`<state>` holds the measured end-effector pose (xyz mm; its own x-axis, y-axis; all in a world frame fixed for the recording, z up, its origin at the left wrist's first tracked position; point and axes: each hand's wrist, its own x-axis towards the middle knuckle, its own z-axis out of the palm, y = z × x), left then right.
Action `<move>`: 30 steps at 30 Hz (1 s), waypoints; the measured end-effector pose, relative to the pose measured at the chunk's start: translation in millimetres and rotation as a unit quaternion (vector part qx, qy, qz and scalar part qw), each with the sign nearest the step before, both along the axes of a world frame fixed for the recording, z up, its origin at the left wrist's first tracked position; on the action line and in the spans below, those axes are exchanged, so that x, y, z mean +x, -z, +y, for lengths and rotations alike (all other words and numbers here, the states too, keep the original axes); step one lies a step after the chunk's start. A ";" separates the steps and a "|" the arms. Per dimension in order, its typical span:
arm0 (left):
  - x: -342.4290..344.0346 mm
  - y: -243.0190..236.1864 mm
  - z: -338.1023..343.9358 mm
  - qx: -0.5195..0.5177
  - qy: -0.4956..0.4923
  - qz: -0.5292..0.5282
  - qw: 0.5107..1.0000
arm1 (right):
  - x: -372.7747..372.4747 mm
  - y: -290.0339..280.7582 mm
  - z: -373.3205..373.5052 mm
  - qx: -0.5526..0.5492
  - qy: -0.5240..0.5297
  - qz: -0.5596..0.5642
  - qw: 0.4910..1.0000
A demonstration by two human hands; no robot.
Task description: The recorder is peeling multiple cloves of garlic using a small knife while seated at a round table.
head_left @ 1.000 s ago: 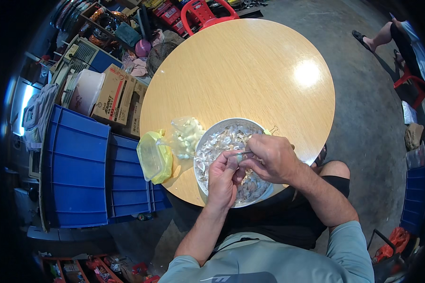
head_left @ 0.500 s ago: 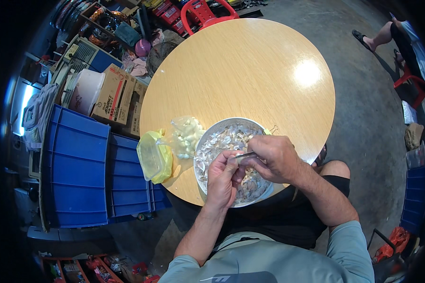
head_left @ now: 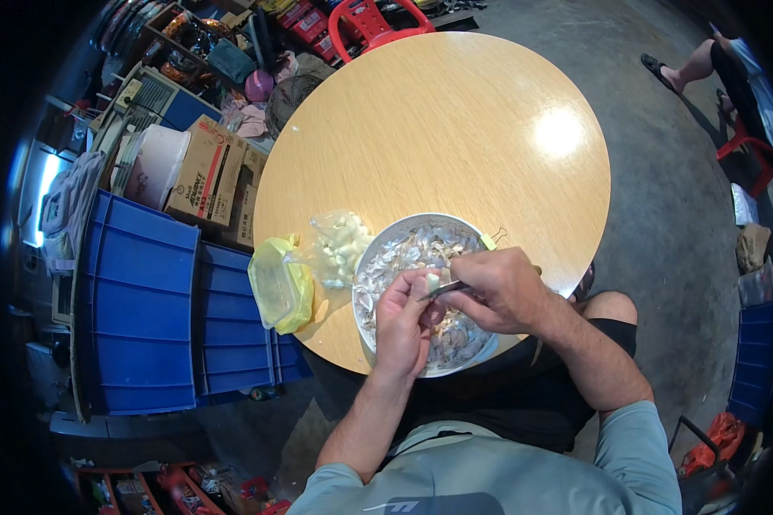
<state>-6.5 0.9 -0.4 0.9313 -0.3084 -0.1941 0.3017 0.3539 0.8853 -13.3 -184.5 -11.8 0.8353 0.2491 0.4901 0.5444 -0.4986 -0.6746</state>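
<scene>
Over a white bowl at the table's near edge, my two hands meet. My left hand is closed on a pale garlic clove, pinched between thumb and fingers. A small knife is gripped in my right hand, its blade lying against the clove; most of its handle is hidden. Garlic cloves and loose papery skins fill the bowl. Just left of it, a clear plastic bag holds whitish peeled cloves. Farther left, a clear plastic tub sits in a yellow bag.
A round wooden table reaches away from me. Blue crates and a cardboard box stand on the left. Beyond the table is a red chair. Another person's leg shows at the far right.
The pale clove shows more above my left fingertips, and the knife blade sits slightly lower against it. Both hands stay over the bowl.
</scene>
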 end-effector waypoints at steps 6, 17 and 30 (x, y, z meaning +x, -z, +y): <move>9.3 7.6 5.2 -0.038 -0.057 0.058 0.996 | -3.5 -6.1 0.4 0.003 -0.056 -0.018 0.998; 3.3 6.8 2.2 0.055 -0.040 -0.056 0.996 | 2.9 2.2 -1.4 -0.013 0.042 -0.023 0.999; -3.2 4.8 0.7 0.121 -0.031 -0.151 0.981 | 1.3 3.7 4.4 -0.022 0.056 -0.048 0.997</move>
